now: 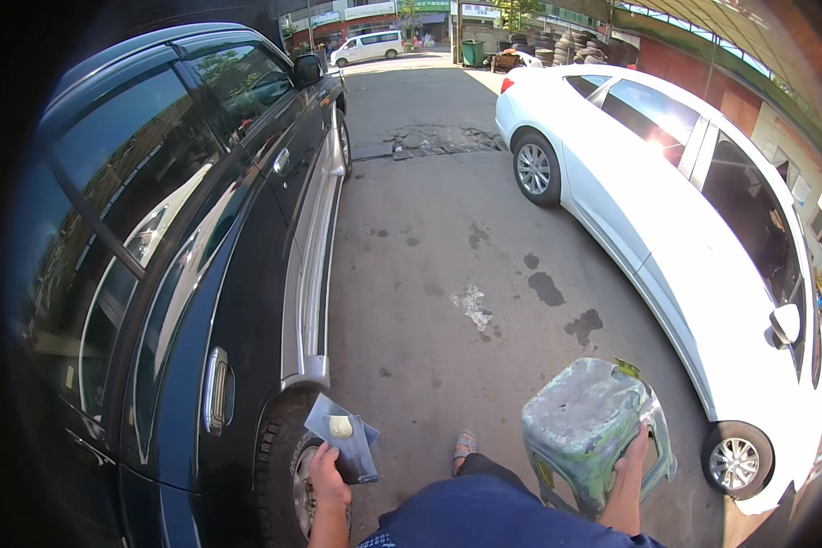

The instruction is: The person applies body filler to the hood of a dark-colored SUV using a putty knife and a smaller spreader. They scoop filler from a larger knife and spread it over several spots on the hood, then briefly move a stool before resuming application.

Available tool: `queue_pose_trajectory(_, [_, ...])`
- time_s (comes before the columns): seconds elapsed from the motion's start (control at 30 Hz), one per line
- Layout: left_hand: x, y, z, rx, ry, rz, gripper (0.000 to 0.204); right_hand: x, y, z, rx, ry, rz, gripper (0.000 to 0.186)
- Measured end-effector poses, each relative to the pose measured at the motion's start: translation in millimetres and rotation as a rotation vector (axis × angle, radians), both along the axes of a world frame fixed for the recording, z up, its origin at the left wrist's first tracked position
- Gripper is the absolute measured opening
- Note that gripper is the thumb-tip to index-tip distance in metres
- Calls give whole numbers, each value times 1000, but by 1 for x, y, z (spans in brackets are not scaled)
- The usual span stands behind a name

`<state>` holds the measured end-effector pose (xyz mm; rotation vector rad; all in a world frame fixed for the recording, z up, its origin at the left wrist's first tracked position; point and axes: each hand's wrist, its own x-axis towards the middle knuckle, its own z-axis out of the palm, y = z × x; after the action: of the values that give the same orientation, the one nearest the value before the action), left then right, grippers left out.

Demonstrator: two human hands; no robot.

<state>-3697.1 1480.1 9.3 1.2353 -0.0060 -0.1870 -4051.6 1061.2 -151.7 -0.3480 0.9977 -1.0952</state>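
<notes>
My left hand (330, 477) is closed on thin blue-grey flat plates (360, 453), which overlap at angles. On top of them sits a cream-coloured dab (340, 426) that looks like putty. This hand is beside the rear wheel (303, 489) of the dark car. At the right, my right hand (632, 454) grips the side of a worn green plastic stool (583, 406), its seat scuffed and blotched with grey. The stool is upright and slightly tilted; I cannot tell whether its legs touch the ground.
A dark green off-road car (247, 237) with a silver side step (312, 274) stands close on my left. On my right is a white sedan (630, 210). Stained concrete (429, 310) lies between them, with a broken patch (447, 140) farther off. Beyond are stacked tyres (575, 47) and a white van (367, 47).
</notes>
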Motion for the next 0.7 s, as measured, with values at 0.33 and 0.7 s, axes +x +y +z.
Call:
queue_pose_trajectory(0.33, [213, -188, 74, 62, 33, 92, 33, 264, -218, 66, 59, -23, 133, 55])
queue_pose_trajectory(0.7, [498, -444, 157, 104, -41, -65, 38, 499, -465, 94, 130, -67, 134, 61])
